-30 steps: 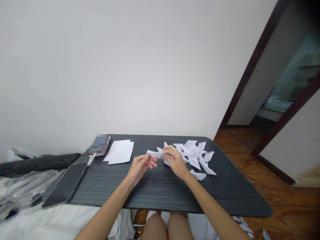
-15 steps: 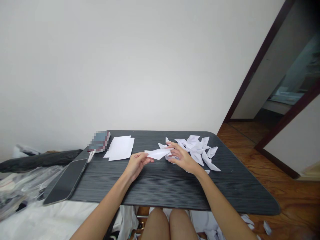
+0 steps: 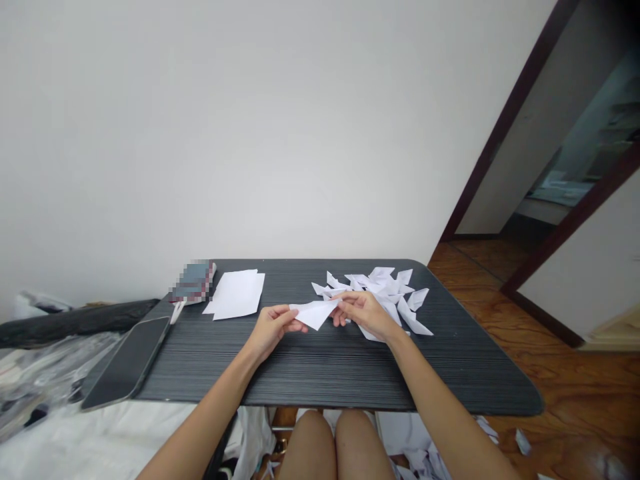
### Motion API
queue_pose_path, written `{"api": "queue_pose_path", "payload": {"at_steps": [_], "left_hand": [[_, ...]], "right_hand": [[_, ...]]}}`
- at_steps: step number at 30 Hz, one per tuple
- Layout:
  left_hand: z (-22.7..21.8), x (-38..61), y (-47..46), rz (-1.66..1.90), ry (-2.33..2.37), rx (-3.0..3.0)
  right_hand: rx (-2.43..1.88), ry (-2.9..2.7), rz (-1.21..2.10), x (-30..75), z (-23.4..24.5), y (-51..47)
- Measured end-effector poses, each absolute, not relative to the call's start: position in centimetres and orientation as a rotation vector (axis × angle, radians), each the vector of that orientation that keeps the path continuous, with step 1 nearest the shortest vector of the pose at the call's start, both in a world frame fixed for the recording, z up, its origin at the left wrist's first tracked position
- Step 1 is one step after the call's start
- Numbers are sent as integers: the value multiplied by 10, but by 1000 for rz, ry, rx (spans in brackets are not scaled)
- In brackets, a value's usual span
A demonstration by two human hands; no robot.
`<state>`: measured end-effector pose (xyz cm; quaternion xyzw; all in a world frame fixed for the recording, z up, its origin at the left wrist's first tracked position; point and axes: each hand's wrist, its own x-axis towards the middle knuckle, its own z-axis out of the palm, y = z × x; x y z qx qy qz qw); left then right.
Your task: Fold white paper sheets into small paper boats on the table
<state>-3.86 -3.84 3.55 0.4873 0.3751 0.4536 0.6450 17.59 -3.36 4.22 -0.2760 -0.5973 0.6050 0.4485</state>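
Note:
Over the middle of a dark wood-grain table (image 3: 320, 373) I hold a folded white paper piece (image 3: 314, 312) between both hands. My left hand (image 3: 273, 326) pinches its left end with thumb and fingers. My right hand (image 3: 364, 313) pinches its right tip, fingers curled. The paper spreads downward in a triangular shape and hangs just above the tabletop. Right behind my right hand lies a pile of several folded white paper pieces (image 3: 387, 293).
A small stack of flat white sheets (image 3: 235, 295) lies at the back left, next to a blurred booklet (image 3: 193, 281). A dark phone (image 3: 127, 360) rests over the table's left edge. Paper scraps (image 3: 480, 433) litter the wooden floor at right; a doorway stands beyond.
The paper between my hands has gone from a narrow strip to a wider triangular shape. Both hands have drawn slightly toward me, away from the pile.

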Motion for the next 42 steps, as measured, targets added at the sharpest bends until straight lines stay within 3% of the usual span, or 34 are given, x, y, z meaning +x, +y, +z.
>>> {"api": "queue_pose_path", "payload": {"at_steps": [17, 36, 42], "left_hand": [[40, -33, -50, 1136, 850, 1475], [33, -36, -46, 1267, 847, 1216], [36, -35, -49, 1286, 813, 1231]], "right_hand": [[-942, -1340, 1547, 171, 42, -33], [-653, -1142, 1715, 173, 48, -37], [-667, -1139, 1579, 167, 46, -36]]}}
